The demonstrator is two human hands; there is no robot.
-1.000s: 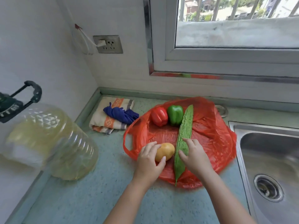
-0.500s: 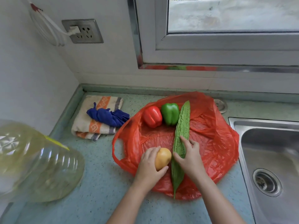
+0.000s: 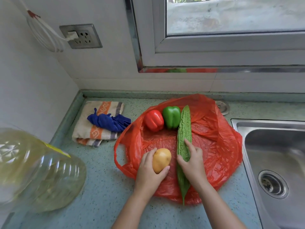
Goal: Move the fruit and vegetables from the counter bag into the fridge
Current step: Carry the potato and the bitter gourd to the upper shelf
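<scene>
A red plastic bag (image 3: 219, 141) lies spread flat on the counter. On it sit a red bell pepper (image 3: 154, 120) and a green bell pepper (image 3: 171, 117) side by side at the back. A long bitter gourd (image 3: 184, 128) runs from back to front. My left hand (image 3: 149, 172) is closed around a yellow potato (image 3: 161, 160), tilted up off the bag. My right hand (image 3: 192, 164) wraps the gourd's middle, thumb on its left side and fingers over the top.
A large oil jug (image 3: 34, 171) stands at the left. A folded striped towel (image 3: 87, 131) with a blue cloth (image 3: 109, 121) on it lies behind. The steel sink (image 3: 277, 162) is at the right. A wall socket (image 3: 80, 36) and the window are above.
My left hand has closed round the potato and tipped it up. My right hand's fingers have curled further round the gourd. The view has shifted slightly.
</scene>
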